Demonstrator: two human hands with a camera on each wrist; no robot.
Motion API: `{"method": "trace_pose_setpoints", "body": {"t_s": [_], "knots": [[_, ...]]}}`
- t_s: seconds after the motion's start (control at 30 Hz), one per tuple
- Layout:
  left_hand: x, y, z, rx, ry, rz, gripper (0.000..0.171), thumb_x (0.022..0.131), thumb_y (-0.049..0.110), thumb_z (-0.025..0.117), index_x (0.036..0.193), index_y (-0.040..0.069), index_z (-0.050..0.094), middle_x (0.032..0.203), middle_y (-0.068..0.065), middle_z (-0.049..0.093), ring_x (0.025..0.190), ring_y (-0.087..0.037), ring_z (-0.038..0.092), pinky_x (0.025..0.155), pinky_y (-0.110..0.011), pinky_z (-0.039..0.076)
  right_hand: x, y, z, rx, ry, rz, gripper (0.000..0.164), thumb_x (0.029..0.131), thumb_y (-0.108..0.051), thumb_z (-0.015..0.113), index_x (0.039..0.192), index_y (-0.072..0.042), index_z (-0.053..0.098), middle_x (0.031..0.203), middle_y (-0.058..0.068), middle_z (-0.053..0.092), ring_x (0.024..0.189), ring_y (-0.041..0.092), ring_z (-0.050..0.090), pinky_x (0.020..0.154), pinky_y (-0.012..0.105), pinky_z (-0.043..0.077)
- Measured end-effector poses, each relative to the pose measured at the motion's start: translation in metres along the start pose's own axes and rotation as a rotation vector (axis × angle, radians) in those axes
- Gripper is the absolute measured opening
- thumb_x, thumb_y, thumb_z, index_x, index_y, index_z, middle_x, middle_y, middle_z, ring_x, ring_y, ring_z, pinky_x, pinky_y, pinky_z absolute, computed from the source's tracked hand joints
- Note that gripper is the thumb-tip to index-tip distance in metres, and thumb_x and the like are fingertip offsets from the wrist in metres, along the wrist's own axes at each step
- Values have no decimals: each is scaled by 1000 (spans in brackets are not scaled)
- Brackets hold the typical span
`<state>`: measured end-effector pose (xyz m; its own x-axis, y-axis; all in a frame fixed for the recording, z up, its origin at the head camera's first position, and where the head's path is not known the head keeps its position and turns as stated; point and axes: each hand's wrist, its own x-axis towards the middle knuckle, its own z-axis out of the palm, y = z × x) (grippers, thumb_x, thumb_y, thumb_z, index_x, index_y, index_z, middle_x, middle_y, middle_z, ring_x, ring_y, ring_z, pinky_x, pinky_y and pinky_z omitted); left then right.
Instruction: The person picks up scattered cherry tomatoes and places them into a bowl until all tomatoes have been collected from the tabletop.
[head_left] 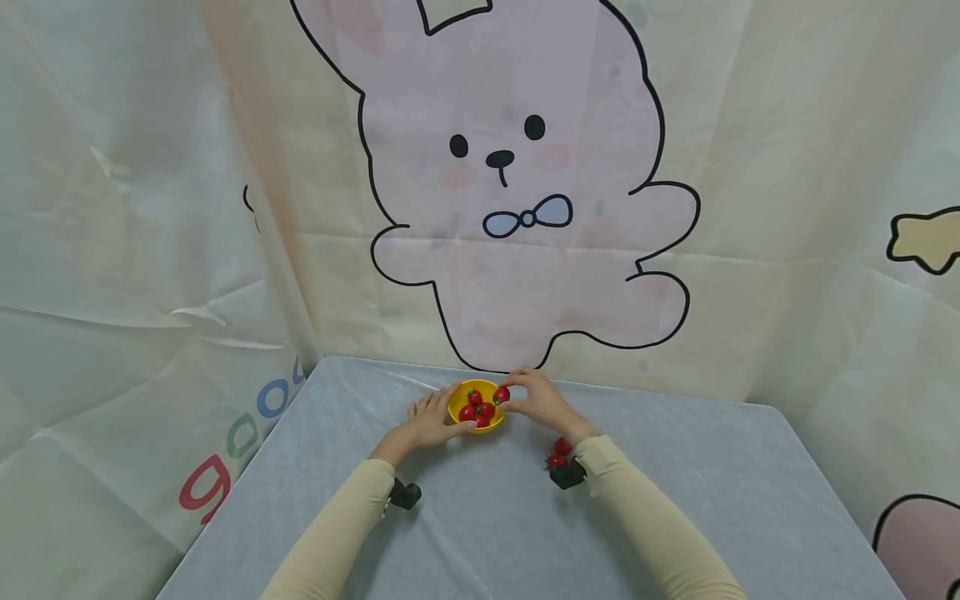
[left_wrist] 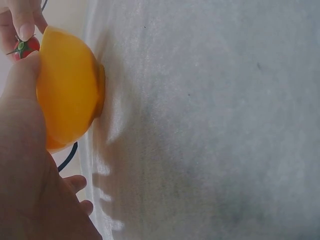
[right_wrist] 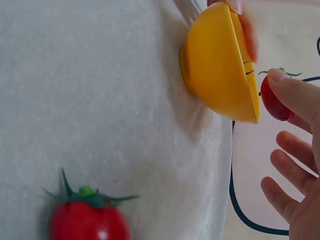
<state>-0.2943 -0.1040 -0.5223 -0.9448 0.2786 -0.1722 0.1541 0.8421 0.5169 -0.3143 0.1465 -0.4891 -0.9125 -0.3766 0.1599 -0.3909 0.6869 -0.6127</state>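
- I see the yellow bowl (left_wrist: 67, 90) upright on the grey-covered table (head_left: 487, 525), near its far edge, with several red cherry tomatoes (head_left: 467, 413) piled inside.
- On my left, the left hand (head_left: 429, 425) grips the bowl, thumb at the near side of the rim, fingers spread round the left side.
- On my right, the right hand (head_left: 543, 403) pinches one tomato (right_wrist: 275, 102) between thumb and forefinger, just above the bowl's right rim; I read its other fingers as loosely bent.
- Both forearms reach forward and inward.
- I have loose tomatoes (head_left: 562, 447) by the right wrist, partly hidden behind a black wrist camera (head_left: 567, 475).
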Motion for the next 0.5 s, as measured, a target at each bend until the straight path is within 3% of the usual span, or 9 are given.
{"method": "trace_pose_setpoints", "body": {"t_s": [0.5], "knots": [[1,-2,1,-6,-6,18,98,82,80,52,159,34,12,165,-13,22,152,-44,14,119,-69,8,0,-2,12,-7,-12,-11,38,82,-30,81,114,-12,73,125,5,61,117,27,57,106,48,47]]}}
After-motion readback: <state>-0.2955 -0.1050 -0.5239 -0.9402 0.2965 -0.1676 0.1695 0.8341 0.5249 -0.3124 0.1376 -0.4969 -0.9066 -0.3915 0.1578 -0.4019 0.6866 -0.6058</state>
